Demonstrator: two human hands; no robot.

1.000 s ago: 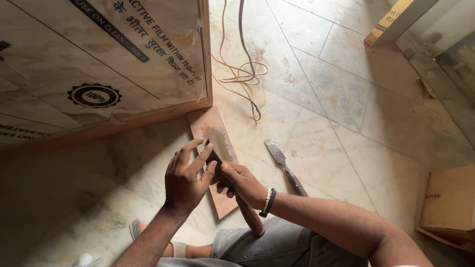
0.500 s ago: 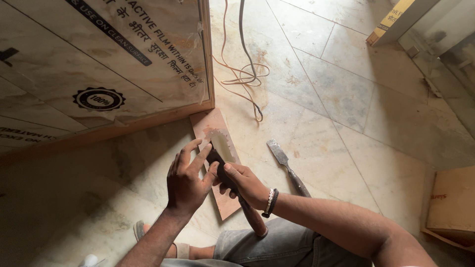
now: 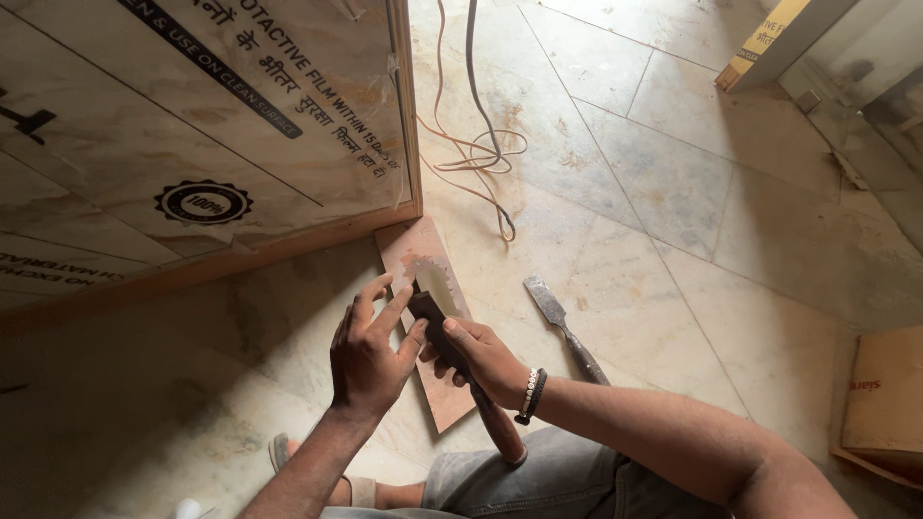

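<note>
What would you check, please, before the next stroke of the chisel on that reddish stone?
1. Right hand wraps the chisel handle: ok.
2. Left hand fingers press near the blade end: ok.
3. Blade meets the sharpening stone: cannot tell, hands hide it.
4. Stone lies flat on the floor: ok.
5. Spare chisel lies apart from the stone: ok.
6. Loose cables lie beyond the stone: ok.

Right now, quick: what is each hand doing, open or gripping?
Left hand: open, fingers spread, fingertips resting on the dark metal blade of the wooden-handled chisel.
Right hand: closed around that chisel's shaft, over the reddish flat sharpening slab.
</note>
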